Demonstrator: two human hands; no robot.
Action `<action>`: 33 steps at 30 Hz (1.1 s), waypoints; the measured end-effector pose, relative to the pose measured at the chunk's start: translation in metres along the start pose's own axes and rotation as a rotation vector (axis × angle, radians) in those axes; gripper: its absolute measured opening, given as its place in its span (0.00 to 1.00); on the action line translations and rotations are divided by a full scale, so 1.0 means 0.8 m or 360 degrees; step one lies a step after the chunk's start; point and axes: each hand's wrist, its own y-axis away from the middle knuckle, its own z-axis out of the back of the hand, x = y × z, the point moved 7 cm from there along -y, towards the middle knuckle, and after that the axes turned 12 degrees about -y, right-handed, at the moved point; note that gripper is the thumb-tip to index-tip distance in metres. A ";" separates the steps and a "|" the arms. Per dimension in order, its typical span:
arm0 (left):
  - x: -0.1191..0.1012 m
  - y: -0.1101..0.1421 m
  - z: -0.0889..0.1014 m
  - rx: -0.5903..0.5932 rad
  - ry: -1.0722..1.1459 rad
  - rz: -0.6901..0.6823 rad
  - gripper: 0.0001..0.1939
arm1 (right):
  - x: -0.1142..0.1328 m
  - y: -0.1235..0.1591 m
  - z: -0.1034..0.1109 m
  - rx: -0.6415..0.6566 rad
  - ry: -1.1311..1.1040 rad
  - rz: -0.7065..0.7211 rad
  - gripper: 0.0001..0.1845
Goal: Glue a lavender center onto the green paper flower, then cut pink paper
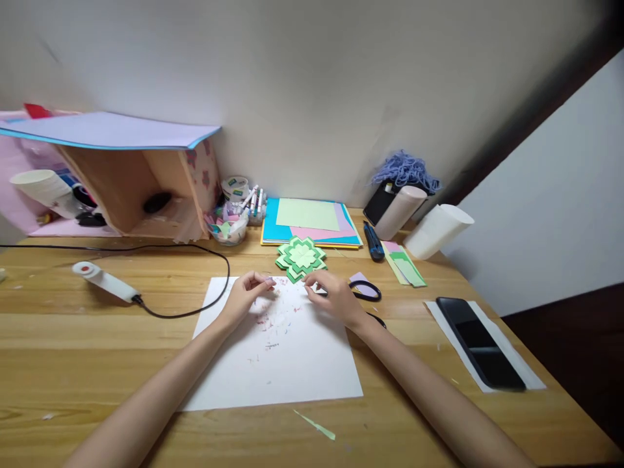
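Note:
A layered green paper flower [301, 255] lies at the far edge of a white sheet of paper [273, 377] marked with small coloured stains. My left hand [247, 296] is over the sheet's upper left, its thumb and fingers curled together in a pinch. Whatever is between those fingertips is too small to make out. My right hand [334, 298] is just below the flower's right side, fingers bent and thumb close to the forefinger. Any item in that pinch cannot be made out. Black-handled scissors [368, 291] lie partly hidden behind my right hand.
On the left are a white glue gun [104, 281] with a black cord and an open box [141, 188]. Behind stand a tub of scraps [229, 227] and stacked coloured paper [312, 214]. To the right are a blue cutter [374, 242], paper strips [405, 265] and a phone [480, 341].

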 end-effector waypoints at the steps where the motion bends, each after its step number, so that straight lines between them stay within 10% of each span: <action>1: 0.000 -0.001 0.008 -0.0061 -0.0010 -0.0014 0.13 | 0.003 -0.018 -0.003 -0.0044 -0.0137 -0.0030 0.05; 9: 0.010 -0.007 0.026 -0.0244 0.0001 -0.0034 0.13 | 0.015 -0.240 -0.078 -0.0115 -0.0358 -0.0056 0.06; 14: 0.017 -0.007 0.025 -0.0258 0.0019 0.0010 0.14 | 0.002 -0.297 -0.121 0.0008 -0.0224 -0.0033 0.07; 25: 0.014 -0.008 0.022 -0.0216 -0.0021 -0.0021 0.15 | -0.012 -0.239 -0.026 -0.0198 -0.0195 -0.0095 0.15; 33: 0.009 -0.007 0.019 -0.0200 -0.0143 -0.0040 0.16 | -0.067 -0.097 0.070 -0.0479 -0.0302 -0.0496 0.15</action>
